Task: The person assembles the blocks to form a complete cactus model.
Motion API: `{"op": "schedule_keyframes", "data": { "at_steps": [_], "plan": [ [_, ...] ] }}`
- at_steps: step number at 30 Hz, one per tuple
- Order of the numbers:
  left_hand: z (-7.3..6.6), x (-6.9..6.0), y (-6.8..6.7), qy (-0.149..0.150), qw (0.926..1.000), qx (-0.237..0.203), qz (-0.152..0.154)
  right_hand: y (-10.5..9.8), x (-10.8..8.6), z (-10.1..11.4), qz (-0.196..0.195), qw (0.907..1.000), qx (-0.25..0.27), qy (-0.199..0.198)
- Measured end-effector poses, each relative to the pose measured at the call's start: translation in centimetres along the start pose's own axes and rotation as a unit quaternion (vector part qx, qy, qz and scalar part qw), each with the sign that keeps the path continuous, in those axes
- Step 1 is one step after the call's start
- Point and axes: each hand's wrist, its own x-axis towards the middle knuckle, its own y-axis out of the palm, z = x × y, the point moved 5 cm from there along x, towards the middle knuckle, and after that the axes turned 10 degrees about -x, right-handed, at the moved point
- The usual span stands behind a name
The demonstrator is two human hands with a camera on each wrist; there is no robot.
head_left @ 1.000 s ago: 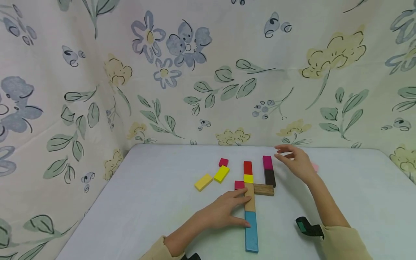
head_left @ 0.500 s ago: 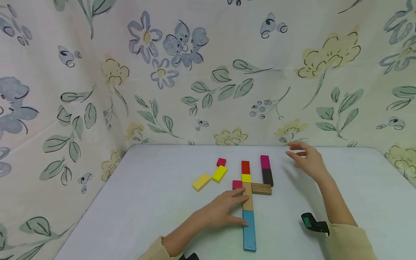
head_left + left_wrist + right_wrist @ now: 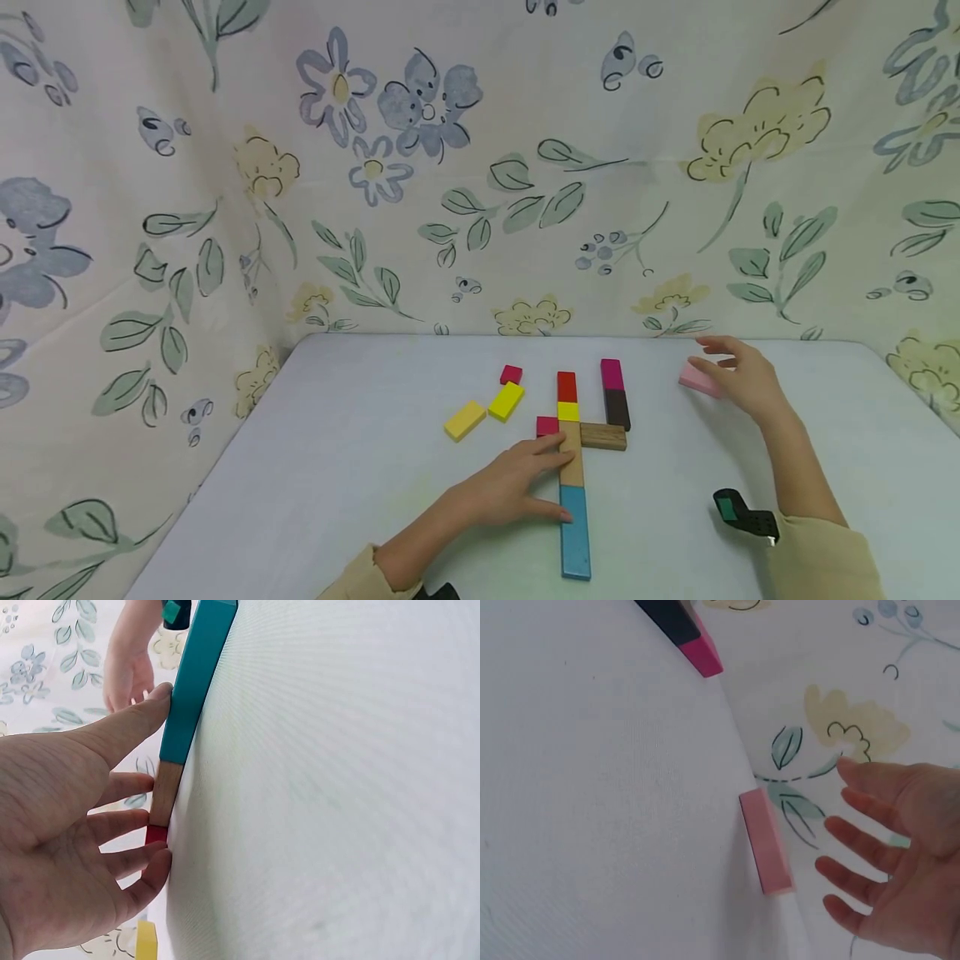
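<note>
My left hand (image 3: pixel 504 487) rests along the row of blocks, its thumb touching the long blue block (image 3: pixel 576 537) and its fingertips on the tan block (image 3: pixel 572 467). Above the tan block the row continues with a small yellow block (image 3: pixel 568 411) and a red block (image 3: pixel 566 387). A crimson block (image 3: pixel 547 425) lies at its left side, a brown wood block (image 3: pixel 604 437) at its right. Over at the right, my right hand (image 3: pixel 750 385) hovers with spread fingers near a pink block (image 3: pixel 766 844). The right wrist view shows a gap between fingers and block.
A dark block (image 3: pixel 617 409) and a magenta block (image 3: pixel 611 374) line up beyond the brown one. Left of the row lie a pale yellow block (image 3: pixel 466 421), a bright yellow block (image 3: pixel 507 402) and a small crimson cube (image 3: pixel 512 374). Floral cloth (image 3: pixel 480 183) hangs behind the white table (image 3: pixel 300 467).
My right hand has moved rightward, away from the magenta and dark blocks to the pink block, which now shows beside its fingers. The left hand has kept its place on the row.
</note>
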Motion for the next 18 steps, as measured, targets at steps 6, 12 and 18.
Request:
{"op": "schedule_keyframes", "data": {
  "at_steps": [6,12,18],
  "plan": [
    [0.6,0.4,0.4,0.008,0.9999,0.007,-0.001,0.3,-0.3,-1.7,0.051,0.9984,0.013,0.021],
    [0.9,0.5,0.5,0.01,0.9999,0.012,-0.004,0.8,-0.6,-2.2,0.08,0.9964,0.017,0.02],
    [1.5,0.8,0.8,0.017,0.9997,0.018,-0.006,0.9,-0.7,-2.5,0.096,0.9951,0.01,0.022]
  ]
}}
